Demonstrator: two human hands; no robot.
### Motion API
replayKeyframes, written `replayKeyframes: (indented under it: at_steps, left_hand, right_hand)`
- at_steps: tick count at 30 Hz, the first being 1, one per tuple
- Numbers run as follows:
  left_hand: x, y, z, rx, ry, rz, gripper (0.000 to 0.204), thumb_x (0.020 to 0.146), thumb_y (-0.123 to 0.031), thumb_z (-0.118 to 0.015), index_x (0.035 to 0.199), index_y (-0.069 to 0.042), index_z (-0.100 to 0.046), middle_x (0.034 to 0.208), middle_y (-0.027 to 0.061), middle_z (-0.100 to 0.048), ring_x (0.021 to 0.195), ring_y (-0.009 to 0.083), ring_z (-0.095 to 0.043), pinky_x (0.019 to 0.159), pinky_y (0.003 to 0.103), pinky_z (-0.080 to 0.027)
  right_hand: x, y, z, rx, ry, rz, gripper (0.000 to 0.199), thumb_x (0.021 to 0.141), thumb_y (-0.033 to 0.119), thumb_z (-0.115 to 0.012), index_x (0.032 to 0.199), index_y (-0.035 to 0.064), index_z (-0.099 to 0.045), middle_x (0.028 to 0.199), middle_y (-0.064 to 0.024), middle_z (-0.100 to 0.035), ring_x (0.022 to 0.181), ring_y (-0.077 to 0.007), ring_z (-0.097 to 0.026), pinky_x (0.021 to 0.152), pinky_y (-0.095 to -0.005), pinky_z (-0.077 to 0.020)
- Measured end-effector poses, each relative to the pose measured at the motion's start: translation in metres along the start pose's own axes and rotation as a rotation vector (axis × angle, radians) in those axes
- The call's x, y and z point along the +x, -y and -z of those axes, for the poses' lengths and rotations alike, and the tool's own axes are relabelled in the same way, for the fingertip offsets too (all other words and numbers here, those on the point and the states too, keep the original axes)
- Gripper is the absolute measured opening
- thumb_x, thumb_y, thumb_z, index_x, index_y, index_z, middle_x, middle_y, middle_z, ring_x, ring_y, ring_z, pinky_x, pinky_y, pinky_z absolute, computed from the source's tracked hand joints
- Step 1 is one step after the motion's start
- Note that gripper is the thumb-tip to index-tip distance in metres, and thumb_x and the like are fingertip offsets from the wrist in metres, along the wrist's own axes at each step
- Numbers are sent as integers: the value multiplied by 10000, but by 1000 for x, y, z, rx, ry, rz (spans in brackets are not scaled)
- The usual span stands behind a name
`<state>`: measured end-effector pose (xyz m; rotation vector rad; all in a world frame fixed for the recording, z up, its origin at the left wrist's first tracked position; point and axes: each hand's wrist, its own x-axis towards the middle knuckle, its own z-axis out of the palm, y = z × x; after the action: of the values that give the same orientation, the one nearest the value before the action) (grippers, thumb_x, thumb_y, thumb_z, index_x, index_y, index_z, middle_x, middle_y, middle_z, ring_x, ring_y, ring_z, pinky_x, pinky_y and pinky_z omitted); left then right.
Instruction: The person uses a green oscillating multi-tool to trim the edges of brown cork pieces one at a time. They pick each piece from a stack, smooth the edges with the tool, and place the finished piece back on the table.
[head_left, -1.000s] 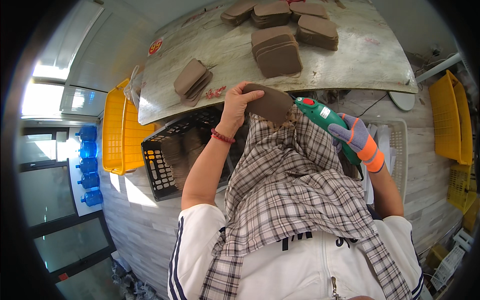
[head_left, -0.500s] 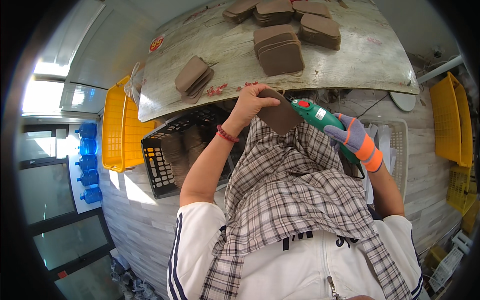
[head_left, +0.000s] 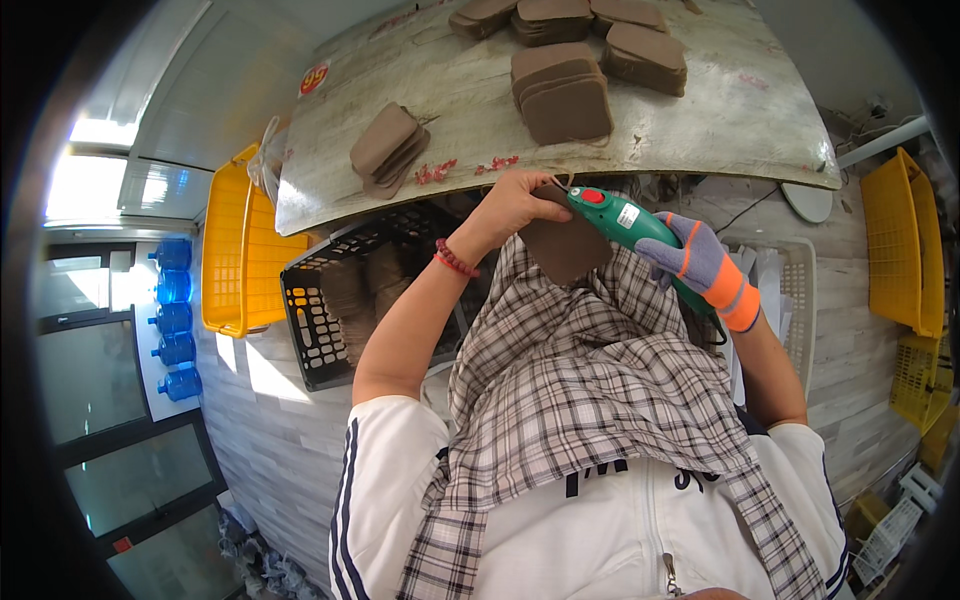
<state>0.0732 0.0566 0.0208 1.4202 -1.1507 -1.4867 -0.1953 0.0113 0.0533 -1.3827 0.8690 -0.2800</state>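
Bare, my left hand point(head_left: 520, 205) pinches the upper edge of a thin brown pad point(head_left: 568, 248) with rounded corners, which hangs below my fingers just off the table's near edge. My right hand point(head_left: 700, 268), in a grey and orange glove, is wrapped around a green handheld power tool point(head_left: 622, 222) with a red switch. The tool's narrow tip points left and reaches the pad's top edge beside my left fingertips. Whether the tip touches the pad I cannot make out. A checked apron point(head_left: 600, 360) covers my lap beneath.
On the worn table point(head_left: 460, 120) lie a small fanned stack of brown pads point(head_left: 385, 145) and several larger stacks point(head_left: 565, 105). Below it, a black crate point(head_left: 310, 345) holds more pads. A yellow basket point(head_left: 240, 250) stands left; a white basket point(head_left: 800, 310) and yellow crates point(head_left: 900, 240) stand right.
The tool has moved up and left along the pad to its top edge near my left fingers. The pad has turned and hangs slightly lower. My left hand has shifted slightly right.
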Motion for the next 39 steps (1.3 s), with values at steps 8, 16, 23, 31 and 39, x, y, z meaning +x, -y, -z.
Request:
replayKeyframes:
  at_steps: [8, 16, 23, 31, 39]
  left_hand:
    - [-11, -1, 15, -185, -187, -119, 294, 736, 13, -688, 1012, -21, -594, 923, 45, -634, 811, 119, -591, 729, 238, -485]
    - [-22, 12, 189, -337, -1113, -387, 276, 835, -36, -613, 1103, -8, -550, 1025, 105, -611, 928, 205, -580, 815, 344, -476]
    - [9, 9, 163, 1334, -1326, -420, 634, 781, -212, -670, 1333, -47, -406, 1397, 199, -312, 1341, 360, -210, 1086, 495, -161]
    - [79, 7, 23, 1489, -668, -552, 746, 756, -334, -692, 1383, -117, -350, 1487, 111, -178, 1395, 304, -71, 1114, 532, -38]
    - [73, 14, 10, 1187, -770, -774, 438, 684, -99, -720, 1054, -88, -485, 1162, 102, -470, 1175, 292, -380, 1026, 476, -226]
  right_hand:
    - [6, -13, 5, 55, -54, 35, 360, 828, 252, -683, 1040, -14, -566, 681, -15, -558, 526, -61, -518, 453, -214, -432]
    - [-8, -27, 12, 49, -87, -38, 368, 849, 289, -649, 1028, -18, -554, 649, -31, -555, 518, -87, -534, 479, -231, -449]
    - [-5, -31, 15, 111, -120, -45, 339, 844, 225, -666, 1021, -30, -530, 668, -37, -563, 489, -92, -529, 430, -233, -433]
    - [-2, -47, 14, 140, -224, -37, 351, 836, 218, -680, 1040, -24, -528, 689, -37, -569, 505, -89, -533, 436, -235, -436]
    - [0, -54, 20, 177, -253, -39, 352, 836, 230, -679, 1042, -14, -532, 695, -31, -577, 517, -91, -539, 437, -235, -435]
